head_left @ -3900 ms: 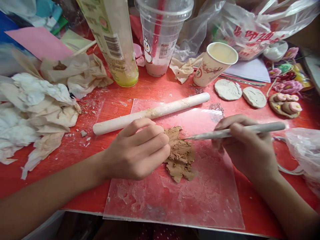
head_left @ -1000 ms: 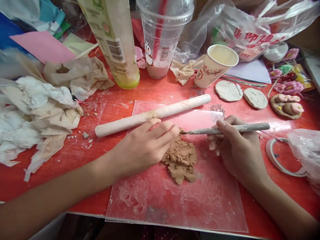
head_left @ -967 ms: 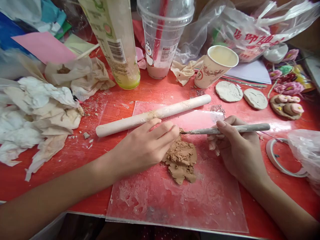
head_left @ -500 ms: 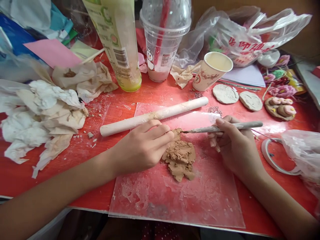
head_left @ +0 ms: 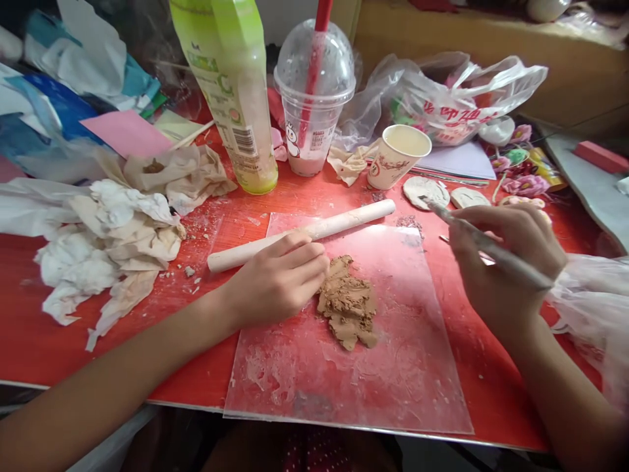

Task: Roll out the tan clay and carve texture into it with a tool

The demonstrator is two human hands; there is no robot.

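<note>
A lumpy, flattened piece of brown clay point(head_left: 350, 305) lies on a clear plastic sheet point(head_left: 344, 387). My left hand point(head_left: 282, 278) rests at the clay's left edge, fingers curled together and fingertips against it, partly hidden. Just behind those knuckles, a pale rolling pin point(head_left: 351, 221) lies slantwise. My right hand point(head_left: 506, 262) is raised to the right of the sheet, closed around a grey, clay-smeared paintbrush point(head_left: 484, 244). The brush's dark tip points up and left, in front of a pale round clay disc point(head_left: 427, 192); I cannot tell whether they touch.
A paper cup point(head_left: 398, 157), a lidded plastic cup point(head_left: 309, 124) and a green-labelled bottle point(head_left: 230, 98) stand behind. Crumpled tissues point(head_left: 108, 236) cover the left side. A second clay disc point(head_left: 466, 197) and a plastic bag point(head_left: 594, 295) are on the right.
My right hand has lifted the paintbrush off the clay and moved it up and right, its tip now near the pale disc. My left hand stays beside the clay. The view has tilted up.
</note>
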